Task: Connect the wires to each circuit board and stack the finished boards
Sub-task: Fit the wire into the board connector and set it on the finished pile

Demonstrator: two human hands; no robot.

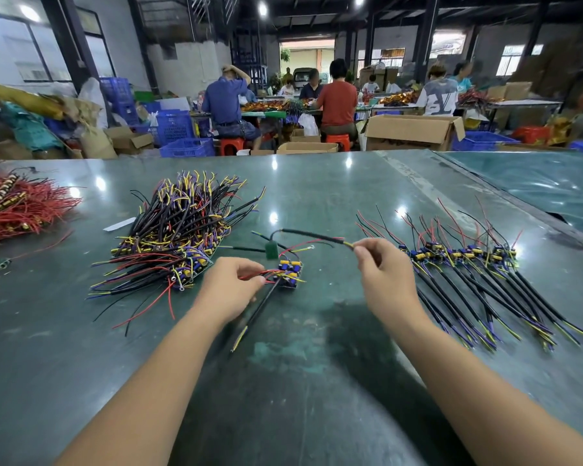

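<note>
A small circuit board (289, 274) with blue and yellow parts lies on the green table (317, 196) between my hands. My left hand (231, 287) pinches the red wires coming off that board. My right hand (382, 267) pinches the yellow-tipped end of a black cable (311, 235), which arcs back to a small green board (272, 251) lifted just behind. A big pile of wired boards (179, 237) lies to the left. A neat row of boards with black cables (464, 260) fans out to the right.
A heap of red wires (21, 203) sits at the far left and a white strip (119, 224) lies beside the big pile. Beyond the table's far edge people sit at other benches among cardboard boxes (414, 131) and blue crates (186, 146).
</note>
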